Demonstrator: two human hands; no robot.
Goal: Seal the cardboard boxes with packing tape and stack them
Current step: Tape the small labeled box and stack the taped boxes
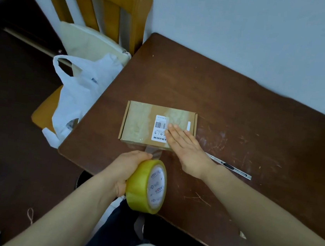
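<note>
**A:** Box position?

**B:** One cardboard box (158,125), lid closed. It sits flat on the tabletop (239,115), toward the left edge. A shipping label (160,127) faces up and glossy patches show across the lid. No second box is in view.

**A:** Hands?

**B:** The left hand (126,169) is wrapped around the roll of packing tape (140,187) and holds it above the near tabletop edge. The right hand (187,150) lies flat on the near right part of the lid, fingers straight and together, palm down, partly over the label.

**A:** Is the tape attached?

**B:** A clear tape strip (152,152) runs from the roll up to the box's near side. I can't tell where its far end sits under the right hand.

**A:** Step?

**B:** I read it as sealing this box. The strip is being laid and pressed down, and it isn't cut yet. Stacking hasn't begun.

**A:** What does the next move need?

**B:** Probably the strip kept taut, smoothed over the near edge, then cut. A utility knife (233,168) lies on the tabletop just right of the right wrist, so that hand would have to lift off the lid to reach it. The box may shift once that hand comes off.

**A:** Surroundings?

**B:** A wooden chair (101,10) stands at the far left with a white plastic bag (80,93) on its seat.
</note>
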